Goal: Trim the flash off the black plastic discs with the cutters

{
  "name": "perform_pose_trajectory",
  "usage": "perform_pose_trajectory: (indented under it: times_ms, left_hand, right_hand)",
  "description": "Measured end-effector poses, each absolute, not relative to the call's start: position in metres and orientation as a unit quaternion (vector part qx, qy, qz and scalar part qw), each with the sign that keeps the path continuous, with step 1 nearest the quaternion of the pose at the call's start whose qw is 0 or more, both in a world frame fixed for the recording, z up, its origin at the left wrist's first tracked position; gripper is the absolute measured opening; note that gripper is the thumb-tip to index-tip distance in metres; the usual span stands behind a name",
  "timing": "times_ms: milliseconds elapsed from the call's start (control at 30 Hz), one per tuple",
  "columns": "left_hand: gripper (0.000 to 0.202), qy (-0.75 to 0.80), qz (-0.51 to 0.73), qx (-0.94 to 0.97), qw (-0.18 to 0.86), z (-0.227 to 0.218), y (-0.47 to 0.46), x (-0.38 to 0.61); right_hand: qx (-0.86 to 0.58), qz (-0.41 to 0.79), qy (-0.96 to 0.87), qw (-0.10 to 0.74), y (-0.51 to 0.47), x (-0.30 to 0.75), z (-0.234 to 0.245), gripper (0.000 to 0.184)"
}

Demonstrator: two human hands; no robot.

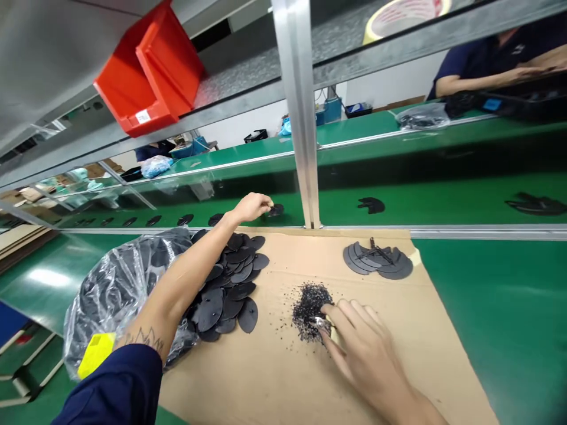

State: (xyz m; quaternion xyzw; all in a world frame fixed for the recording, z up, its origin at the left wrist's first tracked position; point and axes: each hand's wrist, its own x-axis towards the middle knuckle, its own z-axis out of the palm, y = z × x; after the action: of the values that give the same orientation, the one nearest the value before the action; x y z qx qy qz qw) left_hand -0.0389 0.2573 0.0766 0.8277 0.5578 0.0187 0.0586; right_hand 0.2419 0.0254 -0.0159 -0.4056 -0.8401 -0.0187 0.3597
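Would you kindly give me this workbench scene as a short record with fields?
Left hand: left hand reaches out to the green belt, fingers on a black disc.
Right hand: right hand rests on the cardboard sheet, holding a small metal tool at a pile of black crumbs.
Stock: loose black discs spill from a plastic bag.
Set aside: small stack of discs.
Overhead: red bin on a shelf.
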Motion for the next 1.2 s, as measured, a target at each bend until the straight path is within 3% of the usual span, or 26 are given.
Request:
perform_pose_trajectory:
  times_ms: [167, 300, 367, 433, 500, 567, 700, 800, 933, 1100, 1200]
  left_hand:
    - [0.025, 0.597, -0.046, 0.800, 0.048, 0.047, 0.279, -0.037]
    - [0.012, 0.588, -0.094, 0.803, 0.017, 0.064, 0.275, -0.035]
    - [0.020, 0.558, -0.123, 0.821, 0.023, 0.079, 0.262, -0.030]
    - [0.024, 0.482, -0.153, 0.859, 0.077, 0.091, 0.243, -0.016]
    - [0.030, 0.310, -0.139, 0.923, 0.180, 0.094, 0.225, 0.010]
    - [0.034, 0.225, -0.080, 0.956, 0.168, 0.087, 0.216, 0.048]
    - [0.026, 0.346, -0.028, 0.937, 0.030, 0.054, 0.240, 0.136]
    - [0.024, 0.455, -0.009, 0.890, 0.039, 0.030, 0.273, 0.185]
    - [0.028, 0.522, 0.006, 0.851, 0.055, 0.018, 0.297, 0.211]
    - [0.024, 0.506, 0.046, 0.860, 0.049, 0.034, 0.287, 0.196]
    - [0.017, 0.421, 0.119, 0.896, 0.081, 0.052, 0.253, 0.162]
  right_hand:
    - [-0.436, 0.005, -0.829, 0.349, 0.019, 0.241, -0.019, 0.024]
    - [-0.448, 0.026, -0.836, 0.314, 0.011, 0.242, -0.012, 0.026]
    - [-0.444, 0.037, -0.852, 0.275, 0.008, 0.242, -0.007, 0.026]
    - [-0.429, 0.037, -0.873, 0.229, 0.007, 0.242, -0.003, 0.027]
    - [-0.411, 0.023, -0.891, 0.192, 0.006, 0.242, -0.002, 0.029]
    - [-0.397, 0.004, -0.901, 0.176, 0.005, 0.241, -0.002, 0.033]
    - [-0.381, 0.000, -0.906, 0.186, 0.006, 0.241, -0.003, 0.027]
    - [-0.358, 0.014, -0.912, 0.200, 0.011, 0.243, -0.004, 0.021]
    - [-0.363, 0.020, -0.895, 0.257, 0.017, 0.246, -0.006, 0.028]
    - [-0.396, -0.019, -0.859, 0.322, 0.020, 0.248, -0.010, 0.036]
    - [-0.420, -0.065, -0.832, 0.357, 0.020, 0.249, -0.009, 0.035]
